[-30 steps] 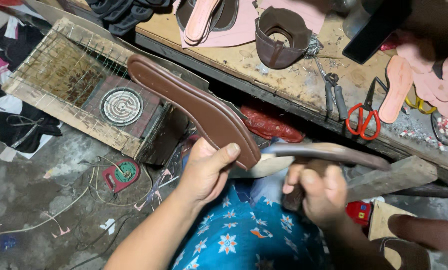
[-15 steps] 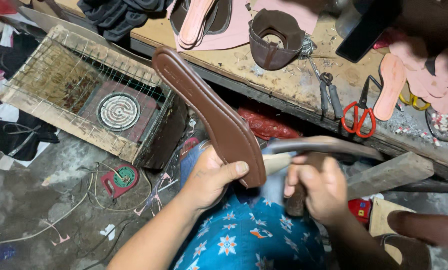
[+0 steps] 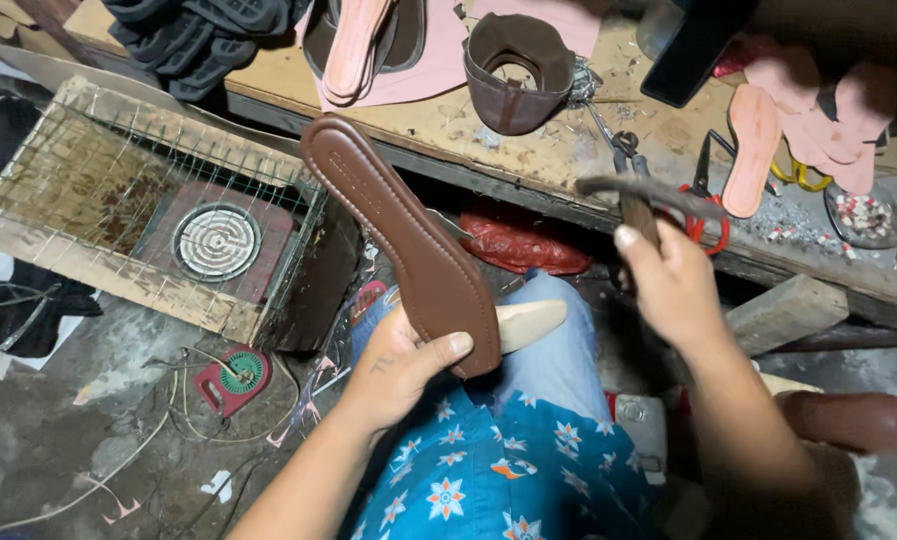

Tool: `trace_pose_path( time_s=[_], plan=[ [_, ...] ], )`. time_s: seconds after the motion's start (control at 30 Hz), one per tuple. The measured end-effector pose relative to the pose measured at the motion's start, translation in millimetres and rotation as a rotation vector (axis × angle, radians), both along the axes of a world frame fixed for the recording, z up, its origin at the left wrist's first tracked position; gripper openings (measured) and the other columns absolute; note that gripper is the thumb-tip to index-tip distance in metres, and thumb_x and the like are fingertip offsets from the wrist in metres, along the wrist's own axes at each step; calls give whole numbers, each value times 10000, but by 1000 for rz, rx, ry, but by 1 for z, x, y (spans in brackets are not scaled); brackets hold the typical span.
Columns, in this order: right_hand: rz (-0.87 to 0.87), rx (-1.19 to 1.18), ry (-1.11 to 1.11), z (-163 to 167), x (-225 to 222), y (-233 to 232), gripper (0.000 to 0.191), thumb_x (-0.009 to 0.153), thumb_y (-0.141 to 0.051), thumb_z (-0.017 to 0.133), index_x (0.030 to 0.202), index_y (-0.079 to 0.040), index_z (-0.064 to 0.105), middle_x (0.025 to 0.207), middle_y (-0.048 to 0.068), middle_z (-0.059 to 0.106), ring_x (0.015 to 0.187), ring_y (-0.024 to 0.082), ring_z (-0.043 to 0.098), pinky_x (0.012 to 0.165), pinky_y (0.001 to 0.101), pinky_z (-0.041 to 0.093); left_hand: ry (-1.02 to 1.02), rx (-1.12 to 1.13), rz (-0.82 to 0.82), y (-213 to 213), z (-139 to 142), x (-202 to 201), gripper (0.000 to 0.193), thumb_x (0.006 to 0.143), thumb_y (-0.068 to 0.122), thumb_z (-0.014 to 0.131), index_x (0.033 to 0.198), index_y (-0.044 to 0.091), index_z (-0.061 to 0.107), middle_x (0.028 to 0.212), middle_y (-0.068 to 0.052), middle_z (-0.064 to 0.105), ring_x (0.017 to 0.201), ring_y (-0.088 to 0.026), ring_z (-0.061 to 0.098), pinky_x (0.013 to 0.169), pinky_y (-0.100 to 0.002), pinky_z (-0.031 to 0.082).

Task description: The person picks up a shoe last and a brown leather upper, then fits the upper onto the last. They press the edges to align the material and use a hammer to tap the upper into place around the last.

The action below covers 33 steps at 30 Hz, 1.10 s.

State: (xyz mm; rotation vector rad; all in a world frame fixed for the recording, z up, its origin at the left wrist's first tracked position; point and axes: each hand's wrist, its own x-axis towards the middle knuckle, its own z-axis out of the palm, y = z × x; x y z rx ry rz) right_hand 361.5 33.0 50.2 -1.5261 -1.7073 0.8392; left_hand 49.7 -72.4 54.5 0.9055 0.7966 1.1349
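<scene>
My left hand (image 3: 403, 360) grips the heel end of a long brown stitched shoe sole (image 3: 398, 235), which angles up and to the left. Under the sole's heel a pale wooden block (image 3: 528, 322) rests on my knee. My right hand (image 3: 673, 285) is raised above my lap and holds a hammer (image 3: 638, 195) by its handle, the dark head pointing left just below the workbench edge. My lap is covered with blue flowered cloth (image 3: 508, 470).
A wooden workbench (image 3: 438, 115) holds pink soles (image 3: 753, 145), a brown strap piece (image 3: 513, 70), red-handled scissors (image 3: 703, 205), pliers and dark material. A wire-covered wooden frame with a coil heater (image 3: 213, 240) stands at left. A wood block (image 3: 783, 310) lies at right.
My right hand has lifted the hammer up from beside the sole toward the bench edge. The left hand keeps its hold on the sole, which now looks a little more upright.
</scene>
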Motion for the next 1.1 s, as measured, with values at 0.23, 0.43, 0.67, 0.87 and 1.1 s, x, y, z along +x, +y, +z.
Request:
trace_pose_path(
  time_s=[0.23,0.43,0.67,0.87,1.1],
  plan=[
    [-182,229,-735,-38,55,104,457,925,-285,747,1336,-88,715,1117,241,663,1060,434,614,917,517,489,169,36,-32,2,-20,2,366,944,146,664,1278,8,601,1150,-37,684,1074,-122,626,964,-320,514],
    [-198,302,-850,-61,80,128,453,898,-310,816,1279,-74,753,1128,225,674,1074,438,604,952,511,474,233,49,-33,3,-32,5,430,928,138,661,1325,7,563,1221,-53,672,1156,-138,605,1036,-336,478],
    [-195,463,-666,-65,69,112,353,944,-242,800,1224,-35,743,1172,216,672,1121,420,597,984,490,477,310,78,-103,6,-48,14,496,930,146,657,1394,12,543,1304,-61,664,1235,-142,590,1096,-335,448],
    [352,-283,611,-57,-28,32,407,1017,-119,614,1406,-11,572,1230,94,698,1051,153,666,927,303,543,185,22,-223,6,-59,36,504,951,141,644,1420,14,512,1292,-69,651,1196,-126,590,1061,-316,472],
    [367,-317,767,-36,-72,-23,453,1012,24,585,1457,72,513,1302,154,679,1163,188,660,1014,337,531,258,17,85,14,-41,44,557,948,33,724,1445,-22,480,1193,-110,618,990,-150,625,881,-296,553]
  ],
)
